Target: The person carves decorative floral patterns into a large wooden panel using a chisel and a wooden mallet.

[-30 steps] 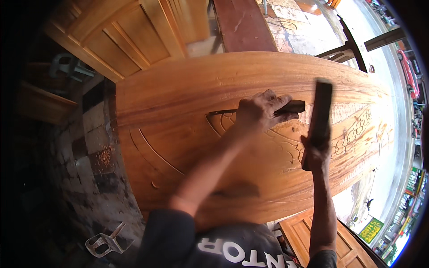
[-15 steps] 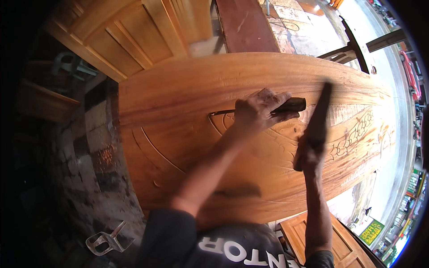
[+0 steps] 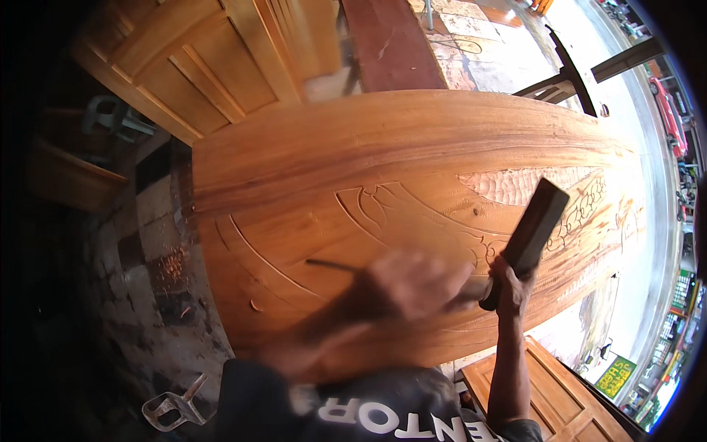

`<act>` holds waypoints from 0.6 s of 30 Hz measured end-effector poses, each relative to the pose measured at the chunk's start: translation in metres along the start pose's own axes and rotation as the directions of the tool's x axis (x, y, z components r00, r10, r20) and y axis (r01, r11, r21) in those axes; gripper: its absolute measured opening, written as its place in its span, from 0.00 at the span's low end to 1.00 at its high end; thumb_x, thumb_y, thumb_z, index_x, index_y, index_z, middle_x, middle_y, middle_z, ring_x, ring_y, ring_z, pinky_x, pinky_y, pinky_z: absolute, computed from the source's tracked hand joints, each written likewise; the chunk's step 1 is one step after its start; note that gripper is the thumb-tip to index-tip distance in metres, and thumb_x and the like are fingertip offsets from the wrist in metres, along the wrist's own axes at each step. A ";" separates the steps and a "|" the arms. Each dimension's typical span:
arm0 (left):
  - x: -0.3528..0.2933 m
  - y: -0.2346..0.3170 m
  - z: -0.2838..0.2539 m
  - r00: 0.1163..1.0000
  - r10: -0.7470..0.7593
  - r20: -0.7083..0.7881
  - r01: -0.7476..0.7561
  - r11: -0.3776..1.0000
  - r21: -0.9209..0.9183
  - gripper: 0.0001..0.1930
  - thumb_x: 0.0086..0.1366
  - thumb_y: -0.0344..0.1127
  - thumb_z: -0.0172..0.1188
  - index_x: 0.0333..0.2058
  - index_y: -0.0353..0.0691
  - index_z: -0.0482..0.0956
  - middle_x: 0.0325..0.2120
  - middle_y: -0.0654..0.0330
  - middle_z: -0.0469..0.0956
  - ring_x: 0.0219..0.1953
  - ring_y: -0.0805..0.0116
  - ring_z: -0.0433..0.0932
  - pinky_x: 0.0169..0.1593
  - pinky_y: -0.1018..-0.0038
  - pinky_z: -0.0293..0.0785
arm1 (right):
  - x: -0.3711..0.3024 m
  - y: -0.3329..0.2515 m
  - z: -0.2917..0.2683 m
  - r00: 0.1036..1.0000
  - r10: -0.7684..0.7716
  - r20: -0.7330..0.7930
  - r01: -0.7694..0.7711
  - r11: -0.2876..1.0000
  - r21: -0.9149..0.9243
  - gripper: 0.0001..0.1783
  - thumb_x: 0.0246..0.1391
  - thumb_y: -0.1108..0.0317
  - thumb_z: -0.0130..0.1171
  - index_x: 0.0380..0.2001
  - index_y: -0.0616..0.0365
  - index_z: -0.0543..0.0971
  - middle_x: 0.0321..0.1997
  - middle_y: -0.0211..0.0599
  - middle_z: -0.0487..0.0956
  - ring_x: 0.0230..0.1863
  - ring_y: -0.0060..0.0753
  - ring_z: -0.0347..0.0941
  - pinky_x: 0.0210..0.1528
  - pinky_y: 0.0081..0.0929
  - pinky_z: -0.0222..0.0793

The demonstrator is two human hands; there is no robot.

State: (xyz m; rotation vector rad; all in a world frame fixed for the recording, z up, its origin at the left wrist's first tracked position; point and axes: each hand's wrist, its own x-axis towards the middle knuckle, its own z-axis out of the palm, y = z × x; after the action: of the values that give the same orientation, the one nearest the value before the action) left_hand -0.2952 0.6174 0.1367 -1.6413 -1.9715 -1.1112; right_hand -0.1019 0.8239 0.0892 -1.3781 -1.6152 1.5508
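A broad reddish-brown wooden panel [image 3: 294, 158] lies before me, with curved grooves, a carved floral pattern [image 3: 486, 247] and a gouged hollow [image 3: 497, 188] cut into it. My left hand [image 3: 420, 283], smeared by motion, is closed around a carving chisel [image 3: 330, 265] over the near middle of the panel. The chisel's thin dark blade points left; most of its handle is hidden or blurred. To the right, my right hand [image 3: 512, 287] grips a dark, block-like wooden mallet [image 3: 539, 221], its thick end tilted up and away from me.
Panelled wooden doors [image 3: 213, 81] stand at the far left, and another door [image 3: 545, 390] lies at the lower right. A plastic stool [image 3: 175, 409] is on the tiled floor at the lower left. Beyond the panel is a long reddish-brown board [image 3: 390, 44]. A street runs along the right.
My left hand has moved toward me with the chisel, off the carved corner. The mallet has dropped slightly nearer and is less blurred.
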 end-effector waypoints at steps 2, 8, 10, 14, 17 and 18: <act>-0.025 0.006 -0.011 0.986 -0.082 0.142 0.084 0.996 -0.007 0.32 0.61 0.60 0.77 0.58 0.50 0.84 0.27 0.66 0.76 0.22 0.73 0.76 0.24 0.74 0.75 | -0.004 0.009 -0.026 0.997 0.023 -0.077 -0.019 0.999 0.051 0.40 0.55 0.72 0.72 0.68 0.59 0.66 0.42 0.39 0.82 0.35 0.33 0.82 0.39 0.33 0.84; -0.080 -0.008 -0.028 0.878 -0.468 0.101 0.449 0.878 0.166 0.27 0.65 0.53 0.76 0.57 0.45 0.85 0.32 0.59 0.81 0.27 0.60 0.82 0.30 0.65 0.81 | -0.010 0.022 -0.057 0.992 -0.022 -0.122 0.031 0.997 0.066 0.32 0.54 0.70 0.74 0.60 0.59 0.71 0.38 0.39 0.82 0.31 0.33 0.82 0.34 0.32 0.83; -0.084 -0.014 -0.041 0.824 -0.566 -0.014 0.557 0.806 0.200 0.25 0.66 0.48 0.74 0.58 0.43 0.84 0.32 0.57 0.82 0.28 0.57 0.83 0.32 0.62 0.82 | -0.011 0.014 -0.054 0.994 0.006 -0.110 0.000 0.999 0.055 0.33 0.55 0.69 0.72 0.62 0.60 0.70 0.40 0.38 0.81 0.34 0.33 0.82 0.37 0.32 0.83; -0.066 0.002 -0.044 0.768 -0.640 -0.026 0.627 0.743 0.235 0.24 0.68 0.41 0.73 0.60 0.43 0.83 0.34 0.55 0.82 0.32 0.55 0.84 0.35 0.60 0.82 | 0.004 0.011 -0.062 1.000 0.007 -0.003 -0.007 0.992 0.125 0.32 0.56 0.69 0.72 0.61 0.58 0.70 0.36 0.34 0.80 0.31 0.30 0.81 0.34 0.30 0.81; -0.032 0.044 0.013 0.917 -0.378 0.128 0.362 0.922 0.136 0.26 0.68 0.39 0.72 0.63 0.46 0.82 0.38 0.56 0.82 0.36 0.57 0.83 0.38 0.61 0.83 | 0.010 0.020 -0.077 0.999 0.049 -0.004 -0.046 0.960 0.277 0.30 0.56 0.68 0.71 0.59 0.57 0.70 0.35 0.33 0.79 0.29 0.30 0.81 0.32 0.29 0.80; -0.023 0.056 0.043 0.946 -0.262 0.188 0.250 0.964 0.089 0.26 0.68 0.38 0.71 0.64 0.47 0.81 0.39 0.56 0.81 0.38 0.58 0.83 0.40 0.62 0.83 | 0.012 0.027 -0.087 0.998 0.056 -0.016 -0.048 0.946 0.320 0.29 0.57 0.67 0.71 0.58 0.57 0.70 0.35 0.35 0.79 0.28 0.31 0.81 0.31 0.30 0.81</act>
State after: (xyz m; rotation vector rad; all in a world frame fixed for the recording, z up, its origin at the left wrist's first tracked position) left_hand -0.2274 0.6355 0.1125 -1.5470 -2.3785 -0.9899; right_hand -0.0213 0.8665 0.0794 -1.2637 -1.2513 1.7299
